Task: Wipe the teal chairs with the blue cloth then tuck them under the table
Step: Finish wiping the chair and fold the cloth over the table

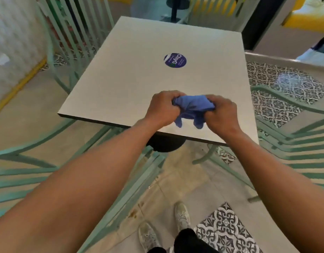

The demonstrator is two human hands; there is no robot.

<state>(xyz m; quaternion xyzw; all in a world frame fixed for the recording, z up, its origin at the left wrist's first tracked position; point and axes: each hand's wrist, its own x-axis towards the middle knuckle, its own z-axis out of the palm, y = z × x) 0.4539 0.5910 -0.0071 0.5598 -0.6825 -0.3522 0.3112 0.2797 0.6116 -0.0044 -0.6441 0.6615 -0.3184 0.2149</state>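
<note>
Head view, both hands' grip, left hand, right hand, clenched on crumpled blue cloth, above smooth white table

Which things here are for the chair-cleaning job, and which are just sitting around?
For the job:
blue cloth, bunched between the left hand and right hand
teal chairs: left chair, right chair, far chair
white table

Just there:
round purple sticker on the table
patterned floor tiles
yellow seating in the background
</note>
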